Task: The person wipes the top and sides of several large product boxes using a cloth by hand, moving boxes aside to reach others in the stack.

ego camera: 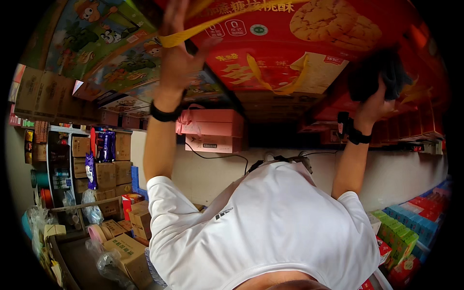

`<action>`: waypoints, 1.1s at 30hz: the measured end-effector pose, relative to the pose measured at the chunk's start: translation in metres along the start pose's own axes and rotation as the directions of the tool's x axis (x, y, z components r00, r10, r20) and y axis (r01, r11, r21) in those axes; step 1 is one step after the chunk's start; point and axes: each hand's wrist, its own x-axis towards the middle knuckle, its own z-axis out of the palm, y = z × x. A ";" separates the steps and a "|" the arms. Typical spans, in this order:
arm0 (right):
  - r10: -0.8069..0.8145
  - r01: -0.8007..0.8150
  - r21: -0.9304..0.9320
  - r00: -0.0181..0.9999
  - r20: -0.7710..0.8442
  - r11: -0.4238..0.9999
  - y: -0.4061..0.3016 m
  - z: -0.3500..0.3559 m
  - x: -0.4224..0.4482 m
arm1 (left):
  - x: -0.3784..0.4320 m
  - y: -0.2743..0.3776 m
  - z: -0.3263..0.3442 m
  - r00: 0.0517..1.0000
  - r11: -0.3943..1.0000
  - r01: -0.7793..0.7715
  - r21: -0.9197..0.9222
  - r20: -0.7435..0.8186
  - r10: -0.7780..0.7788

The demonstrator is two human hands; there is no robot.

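My left hand (179,59) is raised against the stacked gift boxes, a little blurred, thumb apart from the fingers. A yellow ribbon handle (203,30) crosses over its fingers; I see no grip on it. The handle belongs to a large red cookie gift box (268,43) with cookies pictured on it. Below that is another red-and-cream gift box (282,72) with its own yellow ribbon handle (270,85). My right hand (378,96) holds a dark cloth (377,76) against the red boxes at the right. Both wrists wear black bands.
Cartoon-printed boxes (98,43) are stacked at the left. Pink gift boxes (210,123) stand low, near a black cable (217,157) on the floor. Shelving with cartons (105,174) and an open carton (127,250) are at left; green and blue boxes (397,232) at right.
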 end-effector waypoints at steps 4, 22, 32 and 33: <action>0.291 -0.300 0.245 0.954 0.072 0.922 -0.008 -0.003 0.008 | -0.078 -0.007 -0.002 0.994 0.980 0.102 -0.168 -0.023 -0.108; 0.615 -0.649 0.254 0.761 0.208 0.717 0.040 -0.030 0.018 | -0.118 0.009 0.067 0.652 0.627 0.723 -0.290 -0.013 -0.758; 0.627 -0.683 0.337 0.730 0.272 0.649 0.027 -0.016 0.017 | -0.115 0.013 0.064 0.607 0.497 0.689 -0.528 0.045 -0.794; 0.627 -0.681 0.348 0.731 0.269 0.645 0.027 -0.015 0.017 | -0.118 0.014 0.064 0.600 0.459 0.636 -0.620 0.024 -0.800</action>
